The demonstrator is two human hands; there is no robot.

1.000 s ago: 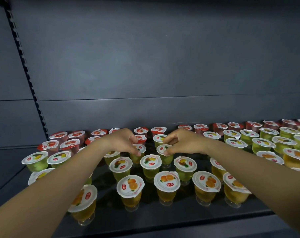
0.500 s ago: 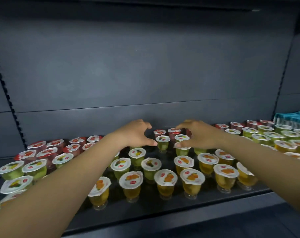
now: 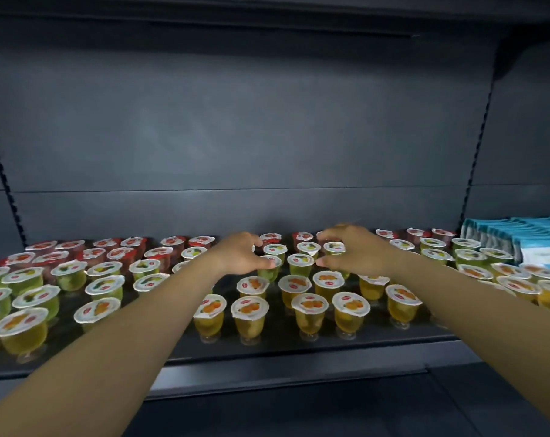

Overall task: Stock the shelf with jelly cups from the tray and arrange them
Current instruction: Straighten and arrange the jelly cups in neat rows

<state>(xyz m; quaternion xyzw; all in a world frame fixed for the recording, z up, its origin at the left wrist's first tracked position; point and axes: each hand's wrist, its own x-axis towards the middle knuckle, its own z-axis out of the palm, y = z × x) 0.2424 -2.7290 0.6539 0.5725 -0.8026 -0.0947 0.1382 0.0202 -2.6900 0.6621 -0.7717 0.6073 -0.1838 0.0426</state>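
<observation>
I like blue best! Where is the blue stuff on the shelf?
In the head view, the blue packets are at the far right of the shelf, against its back wall, just right of the red and green jelly cups.

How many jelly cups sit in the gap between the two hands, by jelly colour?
Red jelly cups: 2
Green jelly cups, lid fully showing: 3
Green jelly cups partly under the left hand or right hand: 2
Total: 7
</observation>
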